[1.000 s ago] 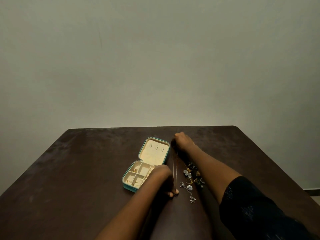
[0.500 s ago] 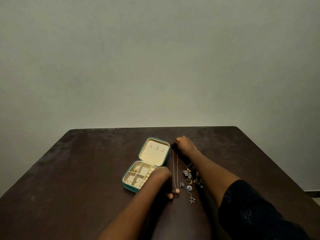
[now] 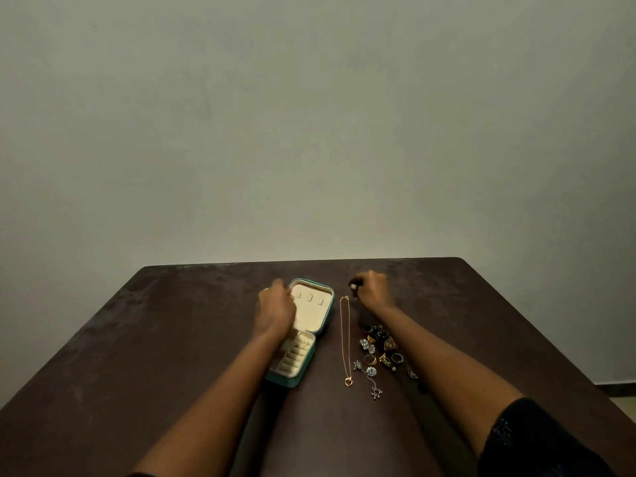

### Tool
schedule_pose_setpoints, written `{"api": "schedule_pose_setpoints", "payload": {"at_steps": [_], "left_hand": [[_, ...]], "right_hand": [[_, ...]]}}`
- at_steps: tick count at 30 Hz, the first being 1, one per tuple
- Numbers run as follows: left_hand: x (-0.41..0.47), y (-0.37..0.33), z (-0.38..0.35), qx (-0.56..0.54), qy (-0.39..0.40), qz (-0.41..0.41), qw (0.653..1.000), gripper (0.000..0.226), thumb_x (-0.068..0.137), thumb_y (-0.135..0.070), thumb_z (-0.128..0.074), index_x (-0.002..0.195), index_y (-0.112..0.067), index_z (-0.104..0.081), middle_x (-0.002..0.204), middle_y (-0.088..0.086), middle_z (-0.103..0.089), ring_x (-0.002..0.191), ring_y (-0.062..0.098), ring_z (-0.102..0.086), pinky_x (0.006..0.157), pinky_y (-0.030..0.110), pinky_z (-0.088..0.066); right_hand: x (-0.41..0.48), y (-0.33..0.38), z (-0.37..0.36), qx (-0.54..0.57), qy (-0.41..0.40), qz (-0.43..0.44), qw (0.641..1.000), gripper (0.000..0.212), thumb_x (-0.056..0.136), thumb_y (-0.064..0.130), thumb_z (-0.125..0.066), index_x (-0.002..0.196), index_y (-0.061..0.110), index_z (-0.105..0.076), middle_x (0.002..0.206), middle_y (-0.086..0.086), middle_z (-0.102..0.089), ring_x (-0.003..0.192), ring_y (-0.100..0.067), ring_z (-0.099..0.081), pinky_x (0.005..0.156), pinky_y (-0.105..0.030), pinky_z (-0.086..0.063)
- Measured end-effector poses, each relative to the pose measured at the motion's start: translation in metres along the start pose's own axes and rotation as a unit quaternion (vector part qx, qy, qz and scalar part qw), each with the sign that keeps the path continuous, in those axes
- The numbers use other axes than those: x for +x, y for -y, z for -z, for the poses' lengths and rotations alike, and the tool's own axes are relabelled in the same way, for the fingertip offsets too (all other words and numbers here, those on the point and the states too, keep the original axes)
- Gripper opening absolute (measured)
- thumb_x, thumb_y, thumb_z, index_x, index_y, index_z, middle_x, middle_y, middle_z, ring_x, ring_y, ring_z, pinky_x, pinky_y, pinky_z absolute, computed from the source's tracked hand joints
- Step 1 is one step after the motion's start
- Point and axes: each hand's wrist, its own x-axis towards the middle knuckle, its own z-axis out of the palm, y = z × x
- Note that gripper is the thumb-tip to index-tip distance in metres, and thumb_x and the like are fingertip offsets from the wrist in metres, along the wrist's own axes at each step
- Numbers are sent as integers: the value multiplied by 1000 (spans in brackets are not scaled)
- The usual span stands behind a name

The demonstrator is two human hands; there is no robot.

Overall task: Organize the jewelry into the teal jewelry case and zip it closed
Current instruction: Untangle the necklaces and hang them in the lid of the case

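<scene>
Head view: necklace (image 3: pixel 345 339) lying straight beside case (image 3: pixel 327 316), thin, limp, tangle-prone; I'm judging the clasp end best; right hand (image 3: pixel 370 290) curled empty, left hand (image 3: pixel 275 309) unclear

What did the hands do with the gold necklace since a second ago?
The left hand let go of the pendant end and moved up to the teal case lid. The gold necklace now lies straight on the table; the right hand lifted slightly off its top end. The jewelry pile stayed put.
</scene>
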Motion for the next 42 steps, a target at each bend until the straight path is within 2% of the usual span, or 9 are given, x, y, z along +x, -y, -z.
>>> {"api": "schedule_pose_setpoints", "payload": {"at_steps": [5,10,13,16,19,23,30,36,42], "left_hand": [[1,39,5,36,77,88,992,34,92,-14,-51,125,-5,-52,128,16,-55,114,31,-56,92,36,-48],[-9,57,10,15,85,70,994,33,89,-2,-47,113,-9,-68,118,15,-66,104,29,-64,88,38,-54],[-18,58,15,14,75,73,994,31,89,-2,-49,112,-8,-69,118,15,-66,107,28,-62,87,33,-53],[-25,60,19,12,70,84,994,30,88,-4,-51,111,-7,-69,119,16,-65,108,28,-62,81,31,-49],[-33,66,25,6,66,100,993,29,87,-4,-52,110,-5,-69,117,16,-65,107,28,-62,83,32,-51],[-43,75,36,4,55,112,992,27,88,-5,-51,108,-3,-69,114,16,-66,103,28,-62,79,31,-50],[-48,82,43,4,62,125,990,24,92,-12,-52,106,-3,-69,111,13,-66,94,22,-63,74,31,-52],[-49,80,42,9,51,136,989,24,92,-10,-50,106,-2,-68,111,15,-65,96,25,-63,70,31,-49],[-49,71,40,11,29,143,989,23,91,-12,-54,106,-1,-66,112,16,-64,94,25,-63,68,31,-48]], "right_hand": [[-24,8,-6,45,-17,-77,996,19,86,14,-65,99,3,-72,97,-16,-72,94,-27,-67,84,-32,-53],[-52,30,-13,59,107,-87,989,22,84,27,-69,74,7,-64,93,-16,-72,76,-21,-67,80,-35,-56],[-66,46,-18,83,147,-75,983,19,85,22,-68,74,7,-62,95,-19,-72,69,-22,-66,75,-34,-57],[-77,61,-25,80,142,-55,985,16,82,15,-71,71,10,-60,102,-20,-70,89,-30,-69,84,-42,-55],[-86,70,-31,79,132,-43,987,8,78,9,-73,81,5,-66,105,-18,-69,99,-29,-66,89,-42,-53],[-92,79,-36,74,151,-20,985,19,78,1,-71,97,2,-71,106,-16,-69,103,-26,-65,91,-39,-53],[-102,97,-45,-12,160,15,987,27,87,11,-61,111,0,-66,114,-17,-67,108,-27,-62,91,-36,-52],[-109,108,-52,-114,144,22,983,27,85,6,-62,111,-4,-62,116,-19,-61,107,-35,-60,86,-39,-52],[-104,113,-43,-23,166,-24,986,34,79,17,-73,104,-3,-67,109,-16,-67,98,-27,-64,75,-29,-49]]}}
